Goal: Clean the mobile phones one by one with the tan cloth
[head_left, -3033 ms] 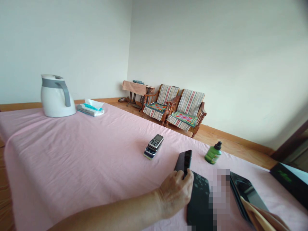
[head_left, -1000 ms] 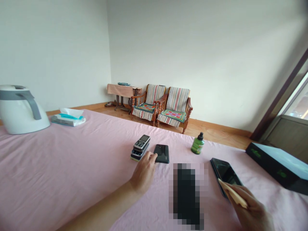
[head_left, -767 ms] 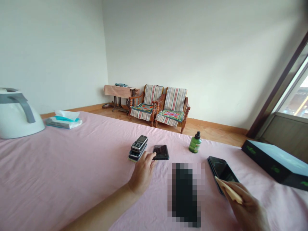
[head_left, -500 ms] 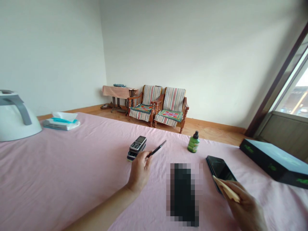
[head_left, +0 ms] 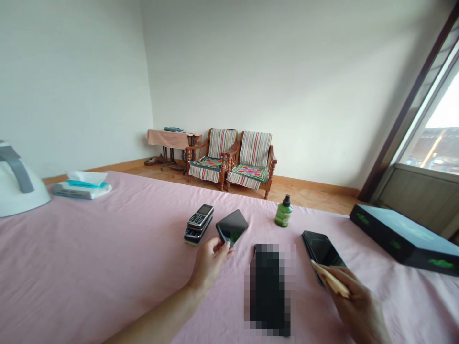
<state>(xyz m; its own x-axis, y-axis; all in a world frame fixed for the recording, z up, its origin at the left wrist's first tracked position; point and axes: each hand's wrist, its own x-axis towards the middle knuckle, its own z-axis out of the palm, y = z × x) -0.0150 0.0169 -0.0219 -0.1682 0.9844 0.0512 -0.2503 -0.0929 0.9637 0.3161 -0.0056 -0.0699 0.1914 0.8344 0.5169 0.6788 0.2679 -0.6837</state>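
At your L hand, thumb + fingers pinched close on near corner of glossy black slab phone, tilted over pink fabric cover. R hand: fingers curled tight w/ folded tan cloth, its tip against dark flat touchscreen device; whether fingers grip device too, can't tell. Just L of slab phone: stacked silver-and-black keypad phones. Risk: corner-only hold may let slab phone pivot, slip, knock keypad phones. Beyond, upright green plastic bottle, black cap; prob. tippy if bumped.
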